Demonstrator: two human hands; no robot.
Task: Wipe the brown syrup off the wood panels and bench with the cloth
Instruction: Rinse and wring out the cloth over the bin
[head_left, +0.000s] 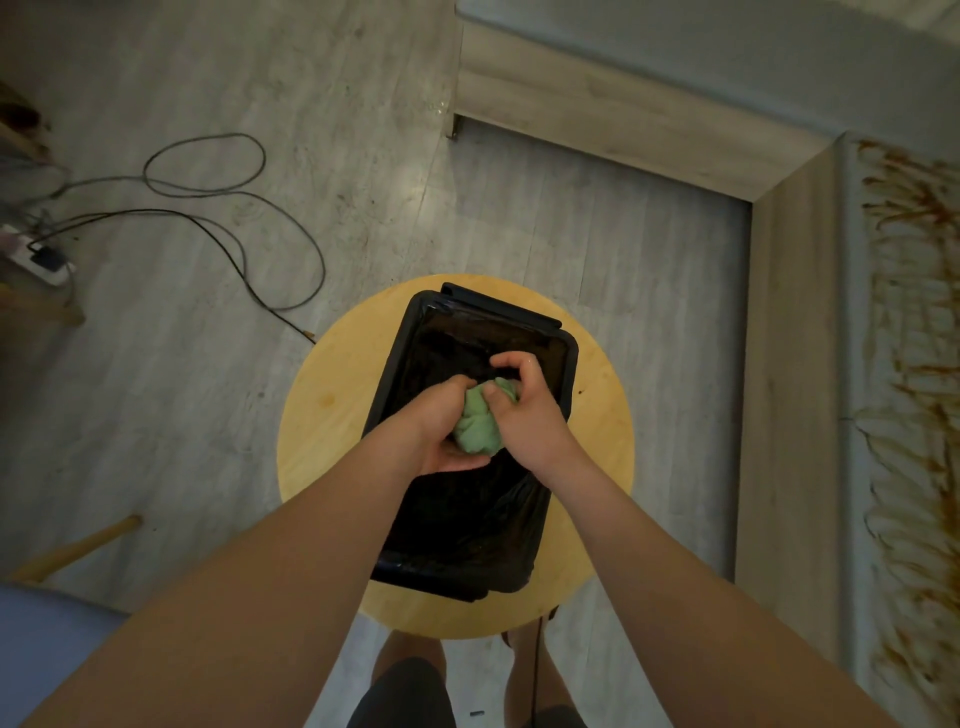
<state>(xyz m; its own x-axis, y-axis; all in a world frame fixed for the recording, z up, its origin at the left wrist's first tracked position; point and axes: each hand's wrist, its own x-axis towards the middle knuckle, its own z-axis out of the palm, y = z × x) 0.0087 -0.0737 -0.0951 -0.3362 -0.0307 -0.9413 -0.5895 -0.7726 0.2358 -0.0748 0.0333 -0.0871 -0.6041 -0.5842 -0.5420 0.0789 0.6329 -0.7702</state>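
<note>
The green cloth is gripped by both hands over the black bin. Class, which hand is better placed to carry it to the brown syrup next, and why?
Probably the right hand: it grips the cloth, and the syrup lies on its side; the left hand would have to cross over.

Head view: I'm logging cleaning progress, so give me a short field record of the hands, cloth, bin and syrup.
cloth: green, bunched up, held over the bin
left hand: grips the cloth from below
right hand: grips the cloth from above
bin: black, lined with a bag, standing on a round stool
syrup: brown streaks at far right, unwiped
</note>
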